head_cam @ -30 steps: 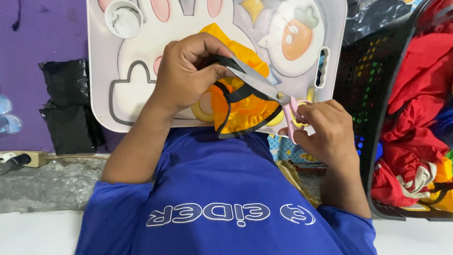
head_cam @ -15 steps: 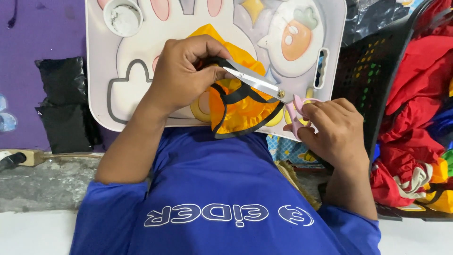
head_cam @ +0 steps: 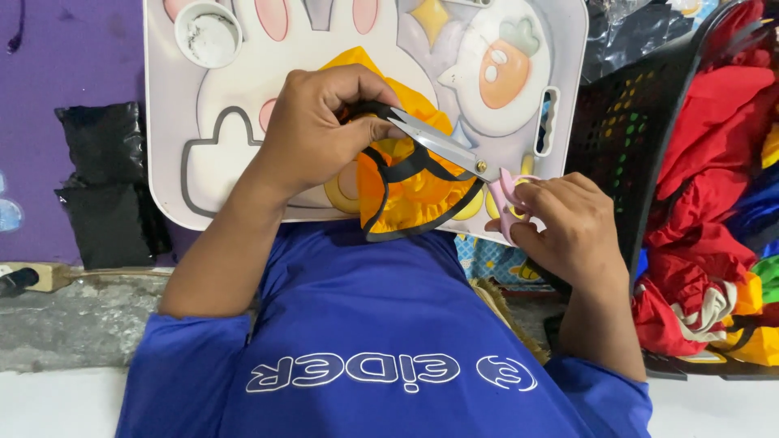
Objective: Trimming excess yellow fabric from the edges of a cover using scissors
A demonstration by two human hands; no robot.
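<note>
Since the earlier frame the scissors (head_cam: 454, 150) have nearly closed, their tips now right against the left hand (head_cam: 312, 130) on the black trim. The left hand's grip is clamped on the bunched top of the orange fabric piece (head_cam: 410, 191), holding its black edging (head_cam: 398, 166) taut. The right hand (head_cam: 568, 231) has its fingers closed through the pink handles. The fabric lies on the near edge of the cartoon-printed table (head_cam: 170, 113). The cut looks barely begun; most of the binding remains intact. Right, a black basket (head_cam: 617, 130) holds red and coloured cloth (head_cam: 714, 170).
</note>
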